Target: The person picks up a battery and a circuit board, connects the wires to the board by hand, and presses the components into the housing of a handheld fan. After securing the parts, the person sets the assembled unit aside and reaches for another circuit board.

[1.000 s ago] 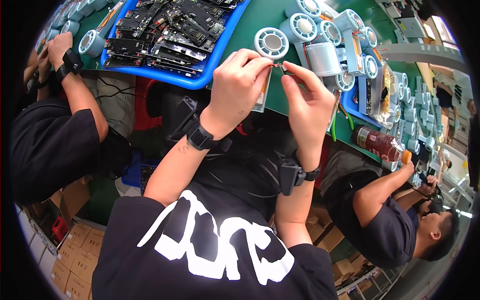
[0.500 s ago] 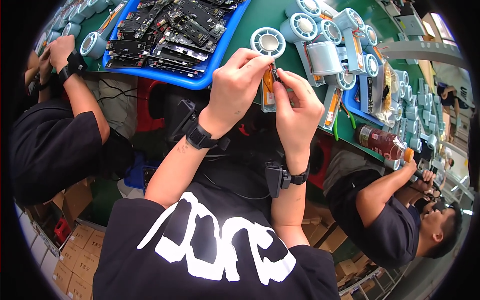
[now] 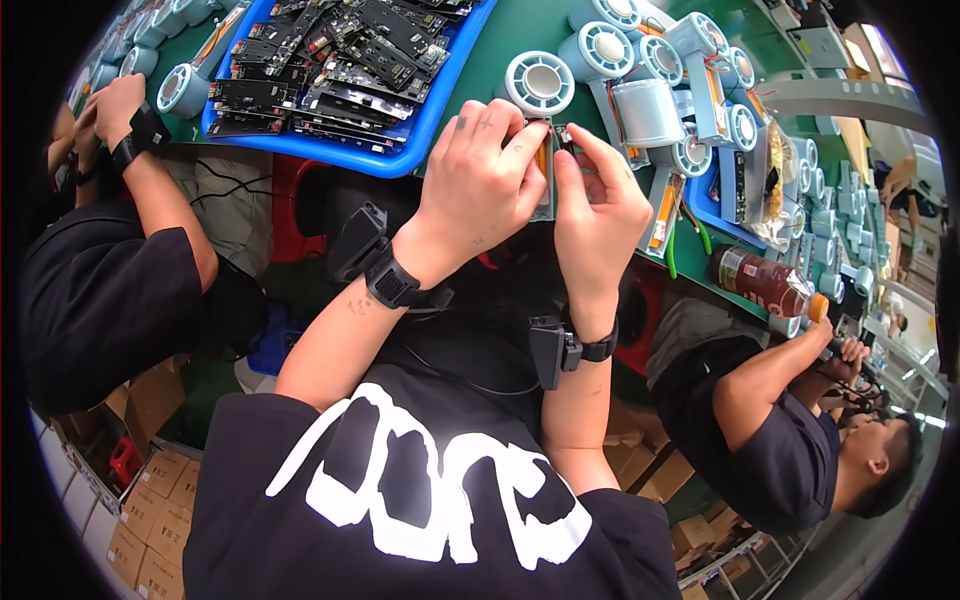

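A light blue handheld fan body (image 3: 541, 83) lies on the green bench in front of me, its round grille up and its handle pointing toward me. Inside the open handle an orange strip (image 3: 541, 160) partly shows between my hands. My left hand (image 3: 478, 172) is closed at the top of the handle, just below the grille; what its fingertips pinch is hidden. On the other side, my right hand (image 3: 602, 205) pinches a small black circuit board (image 3: 563, 138) between thumb and forefinger, close to the left fingertips.
A blue tray (image 3: 425, 130) heaped with black circuit boards stands to the left. Several fan bodies (image 3: 647, 113) crowd the right, near green-handled pliers (image 3: 672, 245), a second blue tray (image 3: 712, 210) and a drink bottle (image 3: 765, 282). Co-workers sit on both sides.
My left hand has turned, with its knuckles now covering more of the handle. The black board in my right hand sits slightly higher and further right. The fan body has shifted slightly.
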The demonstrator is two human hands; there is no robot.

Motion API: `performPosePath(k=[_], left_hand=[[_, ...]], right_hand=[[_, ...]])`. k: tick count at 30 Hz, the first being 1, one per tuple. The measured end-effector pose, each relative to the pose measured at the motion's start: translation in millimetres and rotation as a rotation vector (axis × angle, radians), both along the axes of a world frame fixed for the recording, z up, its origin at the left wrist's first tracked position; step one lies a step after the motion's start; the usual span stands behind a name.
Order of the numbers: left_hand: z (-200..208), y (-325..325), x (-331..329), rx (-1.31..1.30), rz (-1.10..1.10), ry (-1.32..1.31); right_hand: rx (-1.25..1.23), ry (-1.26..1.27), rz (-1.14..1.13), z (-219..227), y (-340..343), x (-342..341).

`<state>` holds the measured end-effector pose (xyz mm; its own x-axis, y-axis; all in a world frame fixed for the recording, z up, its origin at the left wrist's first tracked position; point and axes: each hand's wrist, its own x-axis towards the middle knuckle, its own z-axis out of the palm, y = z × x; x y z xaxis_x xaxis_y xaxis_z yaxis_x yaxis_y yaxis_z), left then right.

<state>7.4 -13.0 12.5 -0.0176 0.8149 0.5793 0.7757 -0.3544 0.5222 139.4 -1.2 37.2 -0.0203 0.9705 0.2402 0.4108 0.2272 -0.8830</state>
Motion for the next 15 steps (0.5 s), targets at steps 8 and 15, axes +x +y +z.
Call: performPosePath(k=[8, 15], left_hand=[[-13.6, -4.9, -4.1, 0.005, -0.040, -0.101], [-26.6, -20.0, -6.1, -0.119, -0.085, -0.598]], right_hand=[[0.199, -0.112, -0.046, -15.9, 0.4, -17.5], [0.287, -0.310, -0.066, -17.0, -3.0, -26.8]])
